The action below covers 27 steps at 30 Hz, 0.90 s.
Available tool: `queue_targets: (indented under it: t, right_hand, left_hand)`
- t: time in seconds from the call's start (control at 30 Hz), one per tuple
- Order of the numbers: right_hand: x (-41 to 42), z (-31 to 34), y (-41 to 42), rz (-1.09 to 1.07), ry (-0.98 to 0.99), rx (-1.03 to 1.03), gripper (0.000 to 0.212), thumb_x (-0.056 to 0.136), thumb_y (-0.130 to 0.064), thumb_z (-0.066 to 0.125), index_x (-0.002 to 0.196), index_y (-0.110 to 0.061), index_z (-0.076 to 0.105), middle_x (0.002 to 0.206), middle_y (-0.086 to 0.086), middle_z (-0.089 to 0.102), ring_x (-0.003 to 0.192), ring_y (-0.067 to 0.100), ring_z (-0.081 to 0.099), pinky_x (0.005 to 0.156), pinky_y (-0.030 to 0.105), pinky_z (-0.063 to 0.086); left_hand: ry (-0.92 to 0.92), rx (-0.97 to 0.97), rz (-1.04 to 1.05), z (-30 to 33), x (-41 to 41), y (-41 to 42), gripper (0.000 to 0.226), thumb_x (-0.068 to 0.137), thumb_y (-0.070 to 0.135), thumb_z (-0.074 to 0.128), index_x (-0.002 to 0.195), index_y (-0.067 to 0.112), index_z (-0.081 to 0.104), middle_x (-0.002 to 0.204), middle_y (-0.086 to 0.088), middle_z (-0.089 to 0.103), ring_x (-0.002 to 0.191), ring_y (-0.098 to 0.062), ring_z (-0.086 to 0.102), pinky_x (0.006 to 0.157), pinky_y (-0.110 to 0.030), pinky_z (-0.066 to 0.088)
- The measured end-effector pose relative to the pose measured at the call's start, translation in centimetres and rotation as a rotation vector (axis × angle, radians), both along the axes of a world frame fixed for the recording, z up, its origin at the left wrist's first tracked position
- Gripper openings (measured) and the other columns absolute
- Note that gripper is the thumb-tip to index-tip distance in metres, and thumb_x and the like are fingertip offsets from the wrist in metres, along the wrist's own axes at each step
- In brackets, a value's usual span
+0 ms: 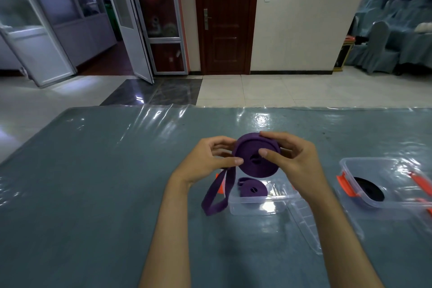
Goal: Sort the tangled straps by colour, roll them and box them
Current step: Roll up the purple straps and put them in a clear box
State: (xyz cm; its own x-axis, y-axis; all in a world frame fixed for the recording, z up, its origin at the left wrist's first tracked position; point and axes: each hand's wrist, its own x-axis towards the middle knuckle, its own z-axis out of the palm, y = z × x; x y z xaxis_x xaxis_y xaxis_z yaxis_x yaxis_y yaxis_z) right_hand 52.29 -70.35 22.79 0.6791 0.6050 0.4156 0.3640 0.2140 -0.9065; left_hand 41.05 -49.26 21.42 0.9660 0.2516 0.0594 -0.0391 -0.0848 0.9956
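Note:
Both hands hold a purple strap roll (252,154) above the table. My left hand (210,161) pinches its left edge between thumb and fingers. My right hand (292,159) grips the roll, thumb on its face near the centre hole and fingers over the top. The strap's loose tail (218,194) hangs down in a loop to the table. Below the roll stands a clear plastic box (257,206) with a second purple roll (253,190) lying inside. To the right, another clear box (397,199) holds a black strap roll (369,189).
The table (93,182) wears a teal cloth under clear plastic film. A clear lid (306,227) lies by the near box's right side. Orange clasps (344,184) stick out of the right box. Beyond the table's far edge are tiled floor, a dark door and covered chairs.

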Motion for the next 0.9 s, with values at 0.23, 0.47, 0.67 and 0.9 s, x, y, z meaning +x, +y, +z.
queue_targets:
  t: [0.23,0.47,0.67,0.9]
  right_hand:
    - [-0.1,0.0,0.1,-0.002,0.044,0.042,0.037,0.079,-0.026,0.087,0.113,-0.041,0.08,0.111,-0.001,0.081,0.103,0.02,0.078,0.085,0.029,0.063]
    - [0.1,0.2,-0.5,0.088,0.207,-0.007,0.045,0.078,-0.055,0.088,0.106,-0.023,0.073,0.099,0.011,0.081,0.09,0.027,0.079,0.069,0.035,0.064]
    - [0.5,-0.3,-0.8,0.162,0.105,-0.1,0.036,0.097,-0.031,0.07,0.133,-0.035,0.065,0.1,0.011,0.081,0.092,0.029,0.08,0.074,0.04,0.066]
    - [0.4,-0.3,-0.9,0.27,0.162,-0.154,0.028,0.094,-0.027,0.075,0.121,-0.03,0.072,0.116,0.008,0.078,0.098,0.03,0.079,0.073,0.039,0.066]
  left_hand:
    - [-0.027,0.022,0.008,0.0,-0.4,0.7,0.034,0.081,0.032,0.09,0.112,0.022,0.079,0.112,-0.008,0.079,0.11,-0.022,0.074,0.095,-0.028,0.057]
    - [-0.132,-0.015,0.016,0.5,-1.0,0.8,0.037,0.08,0.04,0.09,0.112,0.027,0.078,0.115,-0.005,0.079,0.112,-0.021,0.074,0.094,-0.024,0.056]
    - [-0.144,-0.006,0.04,1.0,-1.3,0.9,0.036,0.081,0.03,0.09,0.113,0.024,0.074,0.108,-0.012,0.079,0.103,-0.029,0.077,0.097,-0.033,0.059]
    - [-0.162,0.089,0.07,1.1,-1.3,0.8,0.029,0.082,0.032,0.089,0.105,0.024,0.073,0.103,-0.01,0.078,0.099,-0.03,0.077,0.099,-0.042,0.059]
